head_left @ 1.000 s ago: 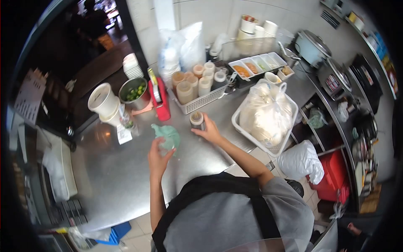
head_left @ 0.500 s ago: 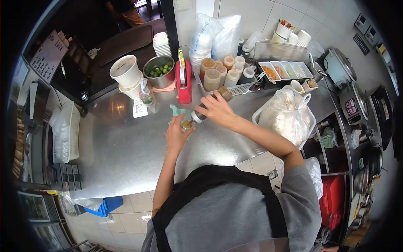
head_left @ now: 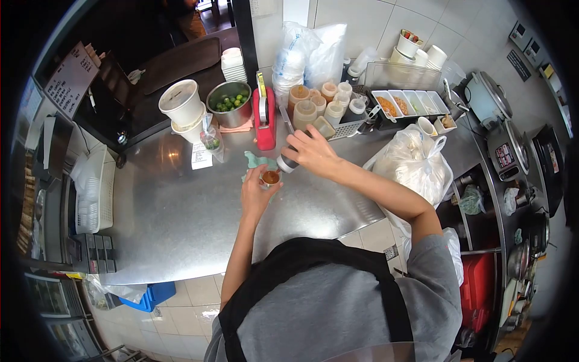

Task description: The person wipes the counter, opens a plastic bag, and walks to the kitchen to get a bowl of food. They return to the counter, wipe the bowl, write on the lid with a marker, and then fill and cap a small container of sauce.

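Note:
In the head view, my left hand (head_left: 257,194) is closed around a small sauce cup (head_left: 271,178) with reddish-brown sauce in it. My right hand (head_left: 312,155) grips a squeeze bottle (head_left: 286,163), tilted with its light-coloured end down beside the cup's rim. The bottle's middle is hidden behind my fingers. Under and behind the cup lies a crumpled green cloth (head_left: 257,160) on the steel counter (head_left: 175,223). Just beyond the cloth stands a red tape dispenser (head_left: 264,123).
A basket (head_left: 348,130) of several sauce bottles stands behind my right hand. A large tied plastic bag (head_left: 416,169) sits to the right. A pot of green limes (head_left: 229,101), stacked white tubs (head_left: 180,99) and a receipt (head_left: 201,155) are at the back left.
The cup has more reddish-brown sauce showing in it and sits slightly lower right. The bottle in my right hand has swung a little steeper and moved slightly right.

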### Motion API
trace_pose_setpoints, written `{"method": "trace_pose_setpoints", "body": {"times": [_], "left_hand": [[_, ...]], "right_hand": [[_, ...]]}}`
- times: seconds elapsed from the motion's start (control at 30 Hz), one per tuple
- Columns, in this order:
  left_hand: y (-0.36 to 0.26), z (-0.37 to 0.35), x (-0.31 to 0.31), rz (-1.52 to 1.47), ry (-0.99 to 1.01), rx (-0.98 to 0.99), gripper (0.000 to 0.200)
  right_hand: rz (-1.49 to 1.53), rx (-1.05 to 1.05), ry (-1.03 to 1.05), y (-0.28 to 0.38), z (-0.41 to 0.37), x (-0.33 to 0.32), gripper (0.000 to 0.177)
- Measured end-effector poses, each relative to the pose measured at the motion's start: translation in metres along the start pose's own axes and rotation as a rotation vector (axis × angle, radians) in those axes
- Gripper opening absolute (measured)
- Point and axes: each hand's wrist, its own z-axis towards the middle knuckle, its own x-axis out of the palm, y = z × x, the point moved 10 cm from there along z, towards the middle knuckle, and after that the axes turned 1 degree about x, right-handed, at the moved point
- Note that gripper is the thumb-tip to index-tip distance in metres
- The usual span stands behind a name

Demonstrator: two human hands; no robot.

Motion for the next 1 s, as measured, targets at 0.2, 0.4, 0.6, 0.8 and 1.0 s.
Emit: {"method": "trace_pose_setpoints", "body": {"times": [0.2, 0.4, 0.6, 0.8, 1.0], "left_hand": [[0.002, 0.002, 0.004, -0.029, 0.013, -0.028, 0.054], [0.0, 0.005, 0.005, -0.061, 0.007, -0.01, 0.053], [-0.001, 0.006, 0.004, -0.056, 0.008, -0.007, 0.053], [0.001, 0.007, 0.007, -0.078, 0.015, -0.034, 0.053], [0.0, 0.008, 0.007, -0.069, 0.013, -0.023, 0.053]], "right_hand": [[-0.017, 0.021, 0.007, -0.003, -0.004, 0.001, 0.018], [-0.016, 0.046, 0.005, -0.006, -0.006, 0.002, 0.017], [-0.001, 0.076, -0.002, -0.01, -0.008, 0.003, 0.015], [0.009, 0.093, 0.004, -0.011, -0.009, 0.004, 0.015], [-0.007, 0.1, -0.015, -0.014, -0.011, 0.002, 0.015]]}}
